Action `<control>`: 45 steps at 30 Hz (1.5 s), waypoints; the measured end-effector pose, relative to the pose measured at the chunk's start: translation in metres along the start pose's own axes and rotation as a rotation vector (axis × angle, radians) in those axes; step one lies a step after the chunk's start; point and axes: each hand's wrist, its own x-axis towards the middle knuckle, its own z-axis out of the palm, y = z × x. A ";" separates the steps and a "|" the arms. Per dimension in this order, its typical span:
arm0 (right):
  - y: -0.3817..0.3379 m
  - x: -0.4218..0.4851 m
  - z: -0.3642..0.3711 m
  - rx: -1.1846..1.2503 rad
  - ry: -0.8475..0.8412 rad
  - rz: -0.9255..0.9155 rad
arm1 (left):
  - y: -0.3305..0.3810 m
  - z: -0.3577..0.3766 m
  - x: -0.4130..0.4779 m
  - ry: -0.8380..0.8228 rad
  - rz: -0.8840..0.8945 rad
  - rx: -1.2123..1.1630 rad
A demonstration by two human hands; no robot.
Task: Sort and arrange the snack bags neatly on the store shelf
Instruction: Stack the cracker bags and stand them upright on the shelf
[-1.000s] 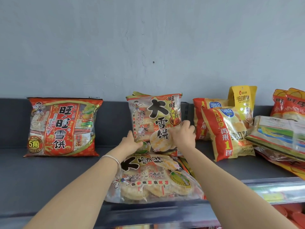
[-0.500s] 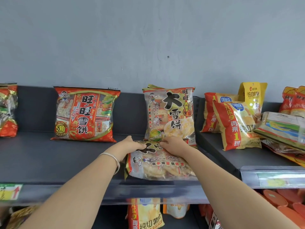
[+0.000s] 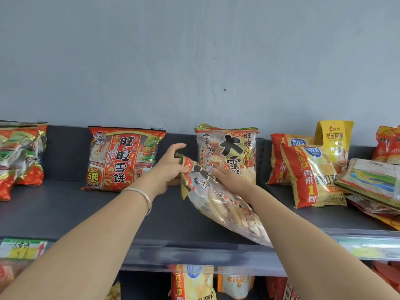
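Note:
A rice cracker bag with black lettering is tilted up off the dark shelf, top end raised. My left hand pinches its top left corner. My right hand lies on the bag's upper face, its fingers over the front; how they grip is hidden. Behind it a matching rice cracker bag stands upright against the shelf's back. A red rice cracker bag stands to the left.
More red bags lean at the far left. Orange chip bags, a yellow pouch and flat packets crowd the right. A price rail runs along the shelf's front, with more bags on the lower shelf.
The bag that lay flat on the shelf has been lifted and tilted, its top raised toward the standing bag. Both hands rose with it. The view shifted right and up.

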 end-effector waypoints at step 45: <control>0.081 0.013 -0.048 0.762 0.400 0.196 | -0.048 0.111 0.052 0.092 0.063 0.487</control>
